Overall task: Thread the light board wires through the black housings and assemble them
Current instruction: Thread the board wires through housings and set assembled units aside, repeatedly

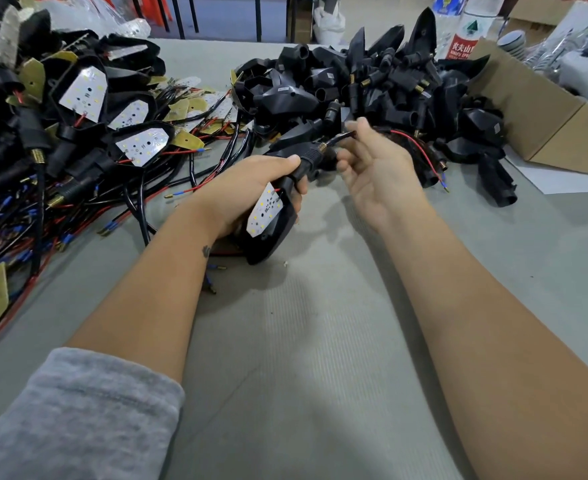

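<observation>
Housing (271, 233) glossy black plastic; light board (264, 211) matt white, probably metal; table (303, 341) ribbed grey mat.

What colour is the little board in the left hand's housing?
White with small yellow and dark dots, the light board shows best in the head view.

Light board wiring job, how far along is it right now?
Done: a pile of assembled units lies at the left, boards seated in black housings. In hand: the left hand grips a housing with a light board in it, while the right hand pinches the wires coming out of its stem. Left: a heap of empty housings and loose boards waits behind.
</observation>
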Tool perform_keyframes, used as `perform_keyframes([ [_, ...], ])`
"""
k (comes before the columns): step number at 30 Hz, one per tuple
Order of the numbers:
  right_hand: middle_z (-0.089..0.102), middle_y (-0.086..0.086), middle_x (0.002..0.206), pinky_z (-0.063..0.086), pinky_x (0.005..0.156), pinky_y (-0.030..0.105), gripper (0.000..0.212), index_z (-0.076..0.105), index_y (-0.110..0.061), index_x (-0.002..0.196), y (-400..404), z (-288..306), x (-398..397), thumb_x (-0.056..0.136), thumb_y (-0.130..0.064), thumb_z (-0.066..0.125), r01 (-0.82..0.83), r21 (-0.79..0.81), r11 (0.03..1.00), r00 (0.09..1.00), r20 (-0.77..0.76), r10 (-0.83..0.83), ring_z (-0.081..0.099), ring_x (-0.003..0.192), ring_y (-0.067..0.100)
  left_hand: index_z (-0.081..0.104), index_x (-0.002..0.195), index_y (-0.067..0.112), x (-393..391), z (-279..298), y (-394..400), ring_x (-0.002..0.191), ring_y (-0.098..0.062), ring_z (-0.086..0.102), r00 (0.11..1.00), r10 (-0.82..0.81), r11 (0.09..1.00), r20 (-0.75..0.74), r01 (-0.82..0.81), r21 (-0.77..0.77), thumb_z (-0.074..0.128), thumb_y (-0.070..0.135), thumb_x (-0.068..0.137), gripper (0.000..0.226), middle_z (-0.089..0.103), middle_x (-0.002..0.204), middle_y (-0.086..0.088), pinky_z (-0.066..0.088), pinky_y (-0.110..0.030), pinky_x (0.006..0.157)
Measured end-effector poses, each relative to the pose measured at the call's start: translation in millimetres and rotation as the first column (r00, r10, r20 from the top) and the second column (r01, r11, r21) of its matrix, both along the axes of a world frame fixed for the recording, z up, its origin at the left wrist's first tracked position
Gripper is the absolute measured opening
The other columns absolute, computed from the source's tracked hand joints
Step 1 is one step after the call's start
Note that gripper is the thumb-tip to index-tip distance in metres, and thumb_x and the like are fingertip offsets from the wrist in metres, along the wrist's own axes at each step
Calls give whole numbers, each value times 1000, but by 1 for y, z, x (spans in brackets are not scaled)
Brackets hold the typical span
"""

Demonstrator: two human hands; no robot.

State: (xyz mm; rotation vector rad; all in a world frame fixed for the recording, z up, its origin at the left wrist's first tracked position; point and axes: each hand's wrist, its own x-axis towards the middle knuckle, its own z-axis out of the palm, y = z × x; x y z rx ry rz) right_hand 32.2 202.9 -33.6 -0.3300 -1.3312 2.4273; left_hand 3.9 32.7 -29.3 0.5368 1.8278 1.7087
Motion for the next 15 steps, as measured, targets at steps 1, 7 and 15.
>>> perform_keyframes([
  [1, 59, 2, 67, 44, 52, 17, 16, 60, -2, 101, -2, -1, 0, 98, -17, 55, -73, 60, 996, 997, 31, 71, 52, 55, 8, 66, 76, 11, -1, -1, 0, 60, -21, 58, 999, 6, 999, -42, -7, -34, 42, 33, 103, 43, 62, 65, -7, 50, -28, 62],
  [7, 64, 1, 74, 33, 51, 17, 8, 65, -11, 95, -20, -4, 7, 88, -9, 67, -324, 489, 810, 944, 113, 310, 51, 58, 8, 67, 75, 29, -8, -3, 8, 73, -5, 60, 919, 253, 925, -302, -321, -203, 37, 48, 102, 44, 67, 75, 13, 41, -29, 74],
  [15, 64, -1, 68, 41, 48, 24, 16, 52, -15, 91, -23, -1, 10, 90, -8, 66, -345, 445, 827, 936, 97, 338, 52, 54, 16, 54, 79, 15, -18, -7, 10, 45, -5, 53, 859, 496, 868, -124, -494, 52, 32, 33, 105, 38, 59, 55, 8, 41, -25, 56],
])
